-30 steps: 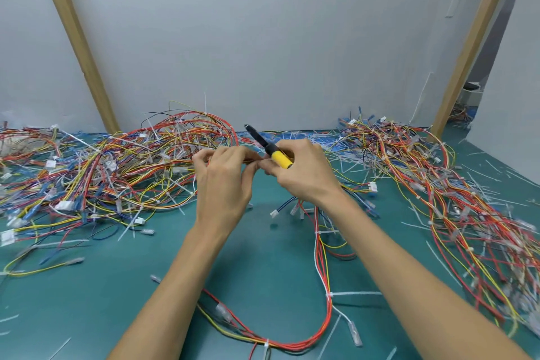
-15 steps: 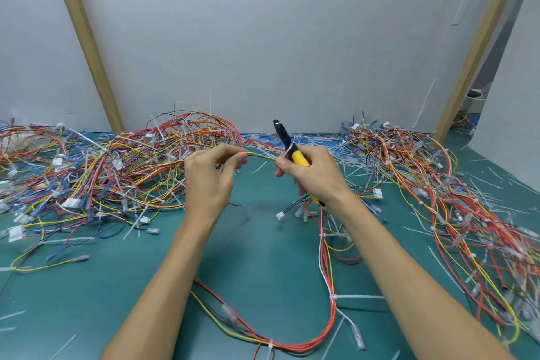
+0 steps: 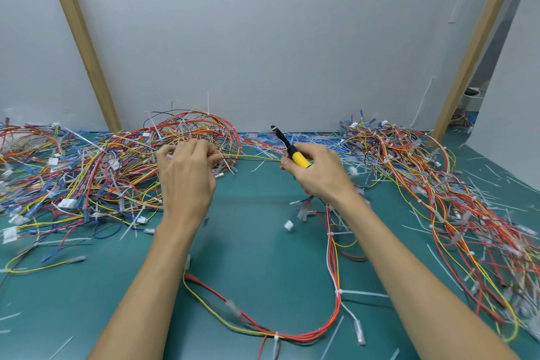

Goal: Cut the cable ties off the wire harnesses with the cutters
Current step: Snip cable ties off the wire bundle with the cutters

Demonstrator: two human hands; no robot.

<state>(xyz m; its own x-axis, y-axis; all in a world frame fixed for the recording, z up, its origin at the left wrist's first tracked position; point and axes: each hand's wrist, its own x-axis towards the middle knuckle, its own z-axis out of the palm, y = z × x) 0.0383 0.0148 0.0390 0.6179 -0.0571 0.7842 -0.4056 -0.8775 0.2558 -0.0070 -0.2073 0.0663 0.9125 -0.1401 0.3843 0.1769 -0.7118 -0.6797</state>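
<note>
Cutters (image 3: 293, 152) stayed gripped in your right hand (image 3: 320, 177), fingers curled round the yellow handle, tip up. Left hand (image 3: 187, 178) pinched the harness wires (image 3: 254, 157), pulled taut as your hands moved wider apart than before, over the mat (image 3: 257, 242).

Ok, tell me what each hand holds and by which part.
Right hand grips the cutters by their yellow handle. Left hand pinches thin yellow and black wires stretched between the hands.
</note>
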